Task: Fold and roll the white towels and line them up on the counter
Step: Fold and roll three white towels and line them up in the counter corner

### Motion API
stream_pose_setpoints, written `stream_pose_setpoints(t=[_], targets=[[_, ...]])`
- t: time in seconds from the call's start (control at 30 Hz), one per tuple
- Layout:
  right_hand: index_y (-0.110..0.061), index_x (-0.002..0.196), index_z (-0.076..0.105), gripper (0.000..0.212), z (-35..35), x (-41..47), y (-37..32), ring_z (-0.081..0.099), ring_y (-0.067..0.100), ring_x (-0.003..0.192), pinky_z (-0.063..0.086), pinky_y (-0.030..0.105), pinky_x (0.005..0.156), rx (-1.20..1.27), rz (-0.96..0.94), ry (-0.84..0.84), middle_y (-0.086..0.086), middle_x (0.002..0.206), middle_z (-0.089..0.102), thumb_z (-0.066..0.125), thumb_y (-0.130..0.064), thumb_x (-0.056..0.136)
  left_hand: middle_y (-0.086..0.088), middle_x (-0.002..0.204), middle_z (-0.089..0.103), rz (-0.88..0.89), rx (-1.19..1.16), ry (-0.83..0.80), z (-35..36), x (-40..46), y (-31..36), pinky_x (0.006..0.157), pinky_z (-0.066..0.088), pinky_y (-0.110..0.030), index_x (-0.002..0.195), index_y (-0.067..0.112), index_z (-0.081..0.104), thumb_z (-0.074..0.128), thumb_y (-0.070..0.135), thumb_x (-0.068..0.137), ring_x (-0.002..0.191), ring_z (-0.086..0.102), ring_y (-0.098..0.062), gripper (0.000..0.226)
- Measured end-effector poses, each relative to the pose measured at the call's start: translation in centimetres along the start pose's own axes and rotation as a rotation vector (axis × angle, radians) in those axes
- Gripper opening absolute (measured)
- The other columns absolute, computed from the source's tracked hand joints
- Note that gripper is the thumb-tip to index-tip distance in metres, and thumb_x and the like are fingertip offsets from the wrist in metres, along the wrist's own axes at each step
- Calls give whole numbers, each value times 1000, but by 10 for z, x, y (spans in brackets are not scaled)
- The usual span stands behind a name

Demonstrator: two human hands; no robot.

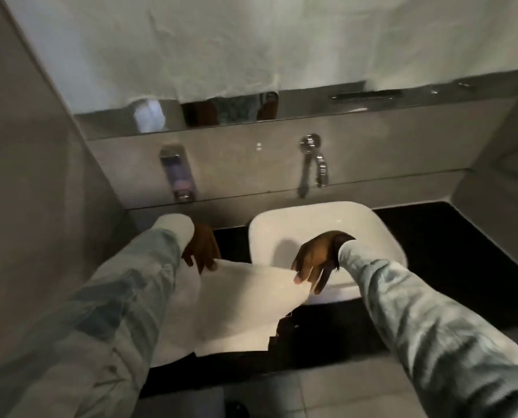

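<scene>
Head view: both hands, L (201, 251) & R (313, 260), gripping white towel (245, 303) edge

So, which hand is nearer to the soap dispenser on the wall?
Left. The left hand grips the towel almost directly below the soap dispenser. The right hand holds the towel's other corner over the sink, farther right.

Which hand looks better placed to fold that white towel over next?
Probably the right hand. It pinches the white towel at its raised edge over the white square sink basin, free to swing across. The left hand grips the other end by the grey wall, with less room.
</scene>
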State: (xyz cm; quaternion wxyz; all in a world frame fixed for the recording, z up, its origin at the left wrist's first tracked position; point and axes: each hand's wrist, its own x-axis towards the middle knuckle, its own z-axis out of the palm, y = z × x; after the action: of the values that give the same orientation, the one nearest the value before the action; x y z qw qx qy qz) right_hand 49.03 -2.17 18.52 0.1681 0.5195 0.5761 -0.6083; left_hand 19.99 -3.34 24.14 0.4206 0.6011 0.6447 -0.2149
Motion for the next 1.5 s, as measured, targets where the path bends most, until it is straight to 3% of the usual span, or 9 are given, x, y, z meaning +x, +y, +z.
stream_pose_setpoints(t=[0.13,0.4,0.53,0.63,0.73,0.9,1.17,1.33,1.5], targets=[[-8,108,66,24,-19,-83,104,64,26,87,58,50,79,28,106,133,10,93,68,68,-3,85,-1,103,67,128,184,163,44,-6,117,72,55,-26,117,12,65,68,13,86,85,65,-15,31],[-5,89,68,12,-64,-186,283,60,33,87,60,49,68,211,321,398,18,88,59,74,-3,79,-2,86,71,470,178,-8,109,56,310,59,52,-22,87,26,73,77,15,75,70,68,-12,17],[-5,86,69,8,-101,-218,344,66,26,63,57,29,46,219,400,517,12,69,65,72,0,80,-1,91,71,594,230,-9,127,104,400,63,52,-21,104,19,72,73,15,79,81,66,-15,25],[0,89,72,13,-148,-212,388,68,28,70,61,42,64,331,389,606,16,76,67,75,1,77,-10,103,74,711,249,82,126,163,459,62,52,-22,104,13,73,76,14,77,83,66,-18,27],[4,100,70,26,-195,-193,422,62,10,63,54,26,67,175,316,737,7,76,64,76,-10,79,-9,103,75,793,259,205,116,216,506,83,54,-26,102,11,74,79,16,74,94,69,-22,28],[-14,97,75,23,-260,-141,470,68,27,96,50,28,79,9,311,925,11,100,73,74,-25,77,-10,86,75,778,128,249,99,297,558,83,57,-32,88,10,75,81,8,68,84,70,-24,21],[-37,90,66,14,-335,-38,547,67,26,91,55,35,86,-46,302,1006,7,98,68,65,-37,76,0,72,73,853,21,342,83,420,582,70,59,-37,70,17,74,70,20,63,69,68,-19,9],[-18,97,67,35,-343,0,552,64,38,92,56,44,78,-454,204,1076,12,103,66,36,-16,80,-4,89,60,922,231,408,83,456,583,71,52,-36,79,13,65,60,14,83,81,59,-20,7],[-9,99,68,22,-337,5,573,57,35,100,50,44,85,-519,101,1014,14,108,62,57,-9,81,-8,96,60,1017,538,355,84,467,564,69,46,-32,92,15,61,46,24,92,80,58,-23,17]])
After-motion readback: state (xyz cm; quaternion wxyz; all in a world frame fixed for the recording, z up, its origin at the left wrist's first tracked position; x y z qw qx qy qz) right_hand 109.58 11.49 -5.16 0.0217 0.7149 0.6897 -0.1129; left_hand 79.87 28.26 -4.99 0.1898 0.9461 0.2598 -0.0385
